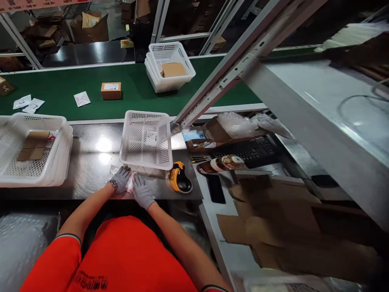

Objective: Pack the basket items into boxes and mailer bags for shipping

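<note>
Head view, read left to right: stacked white perforated plastic baskets [57, 162] holding flat brown cardboard sit at the far left of the brushed steel tabletop [91, 162]. Next comes the left hand [120, 179], grey-gloved with a wristwatch, palm down and fingers spread flat on a small clear plastic pouch with pink contents [130, 182]. That pouch lies on the tabletop at the near edge, just in front of an empty white perforated plastic basket [146, 140]. The right hand [142, 194], also grey-gloved, presses the pouch's right side, fingers extended and together; neither hand is closed around it. Both forearms angle inward from orange sleeves. A yellow and black handheld scanner [180, 180] rests just right of the hands. Risk, as a judgement: the slick film could slide under flat palms toward the tabletop edge and drop, since no finger pinches it; a sweeping right elbow could also nudge the scanner.
</note>
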A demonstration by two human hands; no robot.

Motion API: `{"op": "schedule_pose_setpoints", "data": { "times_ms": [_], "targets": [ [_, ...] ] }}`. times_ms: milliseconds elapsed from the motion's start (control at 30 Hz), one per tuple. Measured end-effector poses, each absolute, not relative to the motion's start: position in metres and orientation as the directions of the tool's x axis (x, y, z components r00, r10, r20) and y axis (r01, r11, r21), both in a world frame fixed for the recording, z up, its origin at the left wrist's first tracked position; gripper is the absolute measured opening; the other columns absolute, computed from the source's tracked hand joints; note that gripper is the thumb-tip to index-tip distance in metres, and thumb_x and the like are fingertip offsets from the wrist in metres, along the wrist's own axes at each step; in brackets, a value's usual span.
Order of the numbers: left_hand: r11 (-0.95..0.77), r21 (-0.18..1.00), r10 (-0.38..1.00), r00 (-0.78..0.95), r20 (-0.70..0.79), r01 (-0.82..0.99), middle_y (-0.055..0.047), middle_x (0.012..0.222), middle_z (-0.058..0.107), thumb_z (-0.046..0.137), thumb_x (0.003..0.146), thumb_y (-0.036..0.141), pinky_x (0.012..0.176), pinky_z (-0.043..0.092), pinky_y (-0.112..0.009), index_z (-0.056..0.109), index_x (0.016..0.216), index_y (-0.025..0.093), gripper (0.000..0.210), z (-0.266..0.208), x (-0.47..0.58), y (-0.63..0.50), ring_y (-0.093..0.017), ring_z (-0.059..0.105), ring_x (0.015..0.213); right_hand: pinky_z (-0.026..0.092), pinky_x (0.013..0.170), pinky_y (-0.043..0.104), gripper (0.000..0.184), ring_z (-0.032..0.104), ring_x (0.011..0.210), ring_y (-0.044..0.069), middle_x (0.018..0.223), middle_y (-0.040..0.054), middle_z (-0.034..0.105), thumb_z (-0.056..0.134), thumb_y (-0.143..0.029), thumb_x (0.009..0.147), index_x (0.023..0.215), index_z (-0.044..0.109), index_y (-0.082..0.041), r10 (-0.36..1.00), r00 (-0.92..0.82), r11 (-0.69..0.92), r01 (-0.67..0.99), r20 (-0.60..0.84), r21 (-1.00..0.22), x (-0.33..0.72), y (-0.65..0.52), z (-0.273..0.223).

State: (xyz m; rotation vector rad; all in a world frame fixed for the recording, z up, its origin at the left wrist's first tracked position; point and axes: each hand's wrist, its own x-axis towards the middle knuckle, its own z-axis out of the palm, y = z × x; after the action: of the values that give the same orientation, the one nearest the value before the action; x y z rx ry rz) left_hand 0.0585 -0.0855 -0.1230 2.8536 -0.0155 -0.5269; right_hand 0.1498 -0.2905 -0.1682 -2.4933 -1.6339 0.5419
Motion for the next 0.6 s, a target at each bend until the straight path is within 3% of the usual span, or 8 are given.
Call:
{"op": "schedule_pose_setpoints", "data": {
  "times_ms": [133,200,333,533,600],
  "targets": [
    [-0.965,0.261,-0.089,0.957,-0.276,-0.015,-0.027,0.188,0.041,0.072,0.101,0.031,0.145,0.018,-0.072,0.064,0.166,0.007,0.07,-0.126,0.032,-0.098,-0.046,0.031,0.18,0.033,0.145,0.062,0.068,0.039,0.177,0.042,0.186,0.0289,0.042,0.057,-0.033,0.111,0.172,0.057,-0.002,0.923,0.285,-0.367,0.854,-0.259,-0.368,0.163,-0.284,-0.154],
    [-0.956,0.292,-0.107,0.962,-0.249,-0.031,-0.026,0.184,0.05,0.07,0.102,0.03,0.146,0.019,-0.071,0.069,0.161,0.009,0.062,-0.132,0.015,-0.113,-0.044,0.036,0.177,0.038,0.143,0.057,0.065,0.044,0.175,0.04,0.184,0.0303,0.046,0.058,-0.03,0.111,0.168,0.061,0.0,0.935,0.259,-0.339,0.859,-0.244,-0.384,0.17,-0.281,-0.151],
    [-0.946,0.322,-0.075,0.947,-0.314,0.031,-0.029,0.184,0.047,0.074,0.1,0.038,0.145,0.02,-0.071,0.065,0.165,0.005,0.074,-0.141,-0.014,-0.141,-0.047,0.039,0.175,0.045,0.138,0.048,0.061,0.058,0.165,0.033,0.18,0.027,0.055,0.054,-0.017,0.108,0.168,0.063,-0.005,0.939,0.238,-0.317,0.88,-0.25,-0.354,0.185,-0.275,-0.151],
    [-0.939,0.326,-0.031,0.917,-0.397,0.11,-0.027,0.191,0.034,0.076,0.102,0.043,0.146,0.02,-0.067,0.057,0.174,0.007,0.083,-0.145,-0.022,-0.15,-0.046,0.031,0.18,0.032,0.144,0.058,0.069,0.039,0.174,0.04,0.186,0.0227,0.049,0.053,-0.016,0.105,0.174,0.056,-0.008,0.906,0.259,-0.352,0.9,-0.333,-0.257,0.185,-0.268,-0.143],
    [-0.94,0.325,-0.039,0.912,-0.409,0.105,-0.027,0.191,0.034,0.077,0.101,0.043,0.146,0.021,-0.067,0.055,0.176,0.007,0.085,-0.146,-0.019,-0.15,-0.046,0.032,0.179,0.03,0.141,0.063,0.068,0.042,0.17,0.043,0.185,0.0235,0.049,0.049,-0.016,0.106,0.173,0.058,-0.01,0.869,0.333,-0.426,0.88,-0.367,-0.21,0.178,-0.26,-0.138]
  ]
}}
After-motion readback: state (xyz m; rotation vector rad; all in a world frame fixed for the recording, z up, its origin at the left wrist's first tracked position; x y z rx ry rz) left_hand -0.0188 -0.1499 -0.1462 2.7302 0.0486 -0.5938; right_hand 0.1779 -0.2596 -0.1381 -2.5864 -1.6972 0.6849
